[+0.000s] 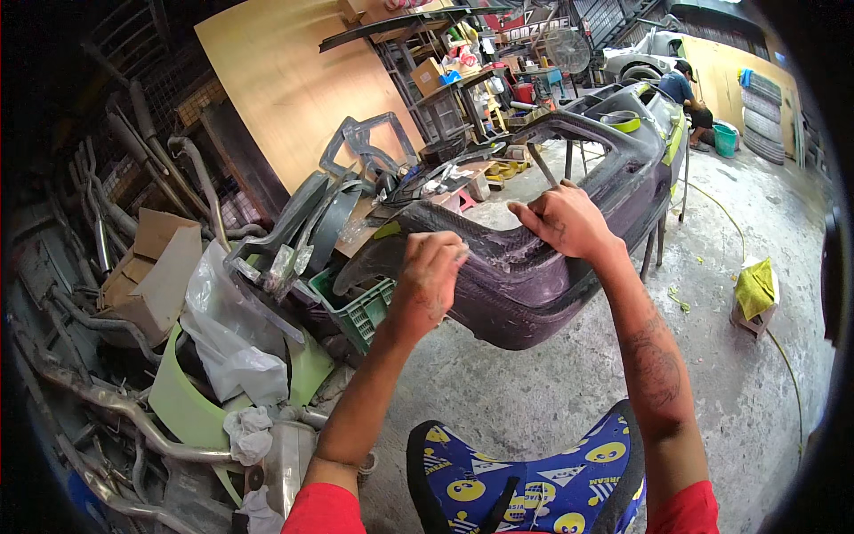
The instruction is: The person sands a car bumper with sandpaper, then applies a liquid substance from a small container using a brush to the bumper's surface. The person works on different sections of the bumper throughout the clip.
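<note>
A dark car bumper (525,303), dusty and scuffed, stretches from the middle of the head view toward the far right. It rests raised off the floor on a stand with thin legs (661,238). My left hand (431,280) is closed at the bumper's near left end, with its fingers bent together. Whatever may be in those fingers is hidden. Farther right, my right hand (569,220) curls over the bumper's upper edge, thumb pointing left. A yellow-green tape roll (621,121) lies on the bumper's far part.
Metal exhaust pipes (116,405), a cardboard box (156,267) and a plastic bag (233,329) crowd the left. A green crate (356,311) stands beyond my left hand. At far right, a person (680,93) bends near a teal bucket (725,140). A yellow cloth (756,289) tops a box.
</note>
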`<action>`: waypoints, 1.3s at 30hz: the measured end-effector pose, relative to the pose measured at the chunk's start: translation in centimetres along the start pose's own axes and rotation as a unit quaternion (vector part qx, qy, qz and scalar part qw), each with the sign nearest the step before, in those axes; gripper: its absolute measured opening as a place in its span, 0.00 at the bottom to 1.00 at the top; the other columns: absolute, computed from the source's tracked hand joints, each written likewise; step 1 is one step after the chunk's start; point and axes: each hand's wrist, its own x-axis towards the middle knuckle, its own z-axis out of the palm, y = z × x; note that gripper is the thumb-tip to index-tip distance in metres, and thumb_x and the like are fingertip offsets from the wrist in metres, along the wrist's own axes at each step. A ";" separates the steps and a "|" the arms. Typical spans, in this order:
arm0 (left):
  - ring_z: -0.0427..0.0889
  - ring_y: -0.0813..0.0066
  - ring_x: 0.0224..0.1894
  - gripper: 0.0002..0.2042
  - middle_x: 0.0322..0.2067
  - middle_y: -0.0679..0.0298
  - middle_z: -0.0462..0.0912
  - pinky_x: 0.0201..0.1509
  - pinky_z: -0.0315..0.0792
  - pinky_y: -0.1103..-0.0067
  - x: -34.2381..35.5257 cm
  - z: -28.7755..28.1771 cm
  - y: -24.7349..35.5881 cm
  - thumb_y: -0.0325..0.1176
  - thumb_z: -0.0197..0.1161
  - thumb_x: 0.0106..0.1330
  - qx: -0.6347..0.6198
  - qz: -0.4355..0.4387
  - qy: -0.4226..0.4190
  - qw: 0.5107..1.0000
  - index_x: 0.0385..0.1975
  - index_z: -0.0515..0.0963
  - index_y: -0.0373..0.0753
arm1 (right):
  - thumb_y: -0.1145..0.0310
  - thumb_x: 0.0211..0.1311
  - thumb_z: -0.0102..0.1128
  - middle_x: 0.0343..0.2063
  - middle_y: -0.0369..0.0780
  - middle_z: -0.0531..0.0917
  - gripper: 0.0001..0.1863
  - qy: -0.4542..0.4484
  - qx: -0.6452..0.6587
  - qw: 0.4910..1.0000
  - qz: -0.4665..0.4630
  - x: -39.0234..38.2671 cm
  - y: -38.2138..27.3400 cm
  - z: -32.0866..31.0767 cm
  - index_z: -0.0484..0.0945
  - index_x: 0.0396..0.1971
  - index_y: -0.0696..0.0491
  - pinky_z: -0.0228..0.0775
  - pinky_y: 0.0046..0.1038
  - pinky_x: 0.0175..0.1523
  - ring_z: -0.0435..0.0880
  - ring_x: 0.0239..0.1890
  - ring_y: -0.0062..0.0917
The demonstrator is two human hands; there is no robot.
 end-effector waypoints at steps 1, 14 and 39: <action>0.76 0.56 0.46 0.04 0.42 0.58 0.80 0.52 0.71 0.66 0.0 -0.3 -0.5 0.22 0.61 0.68 0.001 -0.001 -0.001 1.000 0.39 0.80 0.34 | 0.52 0.75 0.53 0.15 0.49 0.77 0.32 -0.003 -0.001 1.000 -0.003 -0.1 -0.1 0.1 0.76 0.11 0.56 0.68 0.43 0.44 0.77 0.26 0.52; 0.77 0.56 0.46 0.04 0.41 0.56 0.81 0.53 0.71 0.65 0.1 0.5 0.4 0.23 0.62 0.68 0.013 -0.002 -0.002 1.000 0.39 0.80 0.34 | 0.52 0.75 0.52 0.15 0.50 0.76 0.31 0.002 -0.003 1.000 -0.009 0.0 0.7 0.1 0.77 0.13 0.57 0.69 0.44 0.44 0.77 0.27 0.52; 0.75 0.56 0.50 0.06 0.44 0.57 0.79 0.57 0.69 0.66 1.1 -1.2 -2.3 0.22 0.62 0.68 0.092 -0.033 0.022 0.995 0.43 0.80 0.34 | 0.51 0.75 0.52 0.15 0.51 0.76 0.32 0.011 0.007 1.000 -0.004 -0.2 0.1 -0.1 0.76 0.12 0.57 0.69 0.44 0.43 0.77 0.27 0.53</action>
